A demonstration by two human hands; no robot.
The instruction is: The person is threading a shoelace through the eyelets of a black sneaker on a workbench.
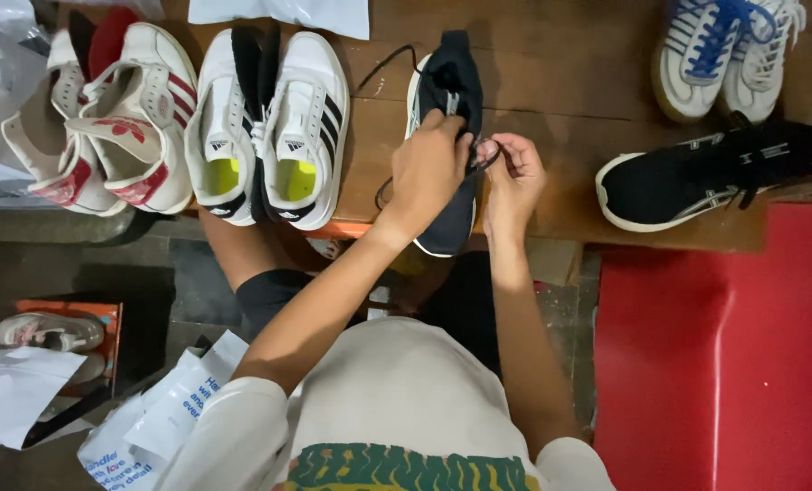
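While it lies toe-up on the brown bench (pixel 569 82), the black shoe (pixel 448 91) shows a dark knit upper, a white sole edge and a thin black lace (pixel 383 62) trailing out toward ten o'clock. The left hand (pixel 427 173) covers the shoe's middle, fingers pinched on the lace at the tongue. The right hand (pixel 512 177), just at three o'clock of it, pinches a loop of the same lace. At nine o'clock stands a white pair (pixel 269 127) with black stripes; at three o'clock lies the matching black shoe (pixel 697 177) on its side.
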